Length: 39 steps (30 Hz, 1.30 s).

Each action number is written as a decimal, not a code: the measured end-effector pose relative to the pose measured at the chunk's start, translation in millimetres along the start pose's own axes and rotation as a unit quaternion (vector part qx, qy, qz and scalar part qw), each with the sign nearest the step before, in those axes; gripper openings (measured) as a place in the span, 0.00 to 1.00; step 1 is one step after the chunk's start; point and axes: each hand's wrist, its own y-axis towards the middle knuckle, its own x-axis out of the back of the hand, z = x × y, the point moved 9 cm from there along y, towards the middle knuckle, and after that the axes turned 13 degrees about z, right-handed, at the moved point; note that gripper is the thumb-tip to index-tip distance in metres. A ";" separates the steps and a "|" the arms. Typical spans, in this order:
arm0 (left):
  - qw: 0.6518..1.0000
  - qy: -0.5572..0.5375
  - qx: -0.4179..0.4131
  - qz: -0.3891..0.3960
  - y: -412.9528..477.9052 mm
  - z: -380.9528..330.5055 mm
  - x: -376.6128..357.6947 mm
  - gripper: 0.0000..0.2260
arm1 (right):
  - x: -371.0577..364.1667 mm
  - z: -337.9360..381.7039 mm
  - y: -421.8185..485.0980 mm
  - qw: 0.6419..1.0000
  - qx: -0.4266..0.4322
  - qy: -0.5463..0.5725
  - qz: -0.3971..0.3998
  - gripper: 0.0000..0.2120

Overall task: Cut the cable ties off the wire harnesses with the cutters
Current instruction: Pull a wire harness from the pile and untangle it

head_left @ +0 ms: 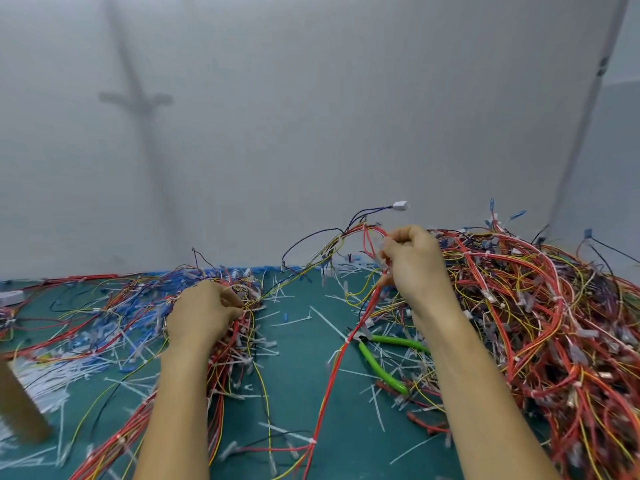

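Now both hands (pixel 414 261) gripping wire harness (pixel 332 358), green cutters (pixel 384 358) lying on mat (pixel 298 382)

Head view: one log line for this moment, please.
left hand: pinches harness wires | right hand: grips raised red wires | cutters: on green mat, unheld

Readable text: none anywhere in the view.
Cutters (pixel 382 362): green handles, with no brand or number that can be made out.
Wire harnesses (pixel 519 306): no print legible on the insulation (the strands are thin and partly blurred).
White connector (pixel 400 205): too small to show any marking.
Cable ties (pixel 325 323): plain white strips, no lettering legible.
Green mat (pixel 298 393): no logo, figures or scale can be read.
Wall (pixel 311 98): grey and hazy, no sign or label legible.
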 end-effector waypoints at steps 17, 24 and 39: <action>0.848 -0.388 -0.291 -0.213 -55.7 -48.4 95.8 0.09 | -19.1 5.3 -3.4 0.999 0.004 -0.028 0.031 0.06; 0.927 -0.282 -0.240 -0.059 -51.8 -71.3 67.1 0.04 | -2.9 17.8 -5.9 0.997 0.065 0.044 -0.020 0.08; 0.938 -0.128 0.039 0.318 -6.8 -17.0 -88.1 0.07 | 26.3 39.5 -18.9 0.962 0.190 0.174 -0.091 0.06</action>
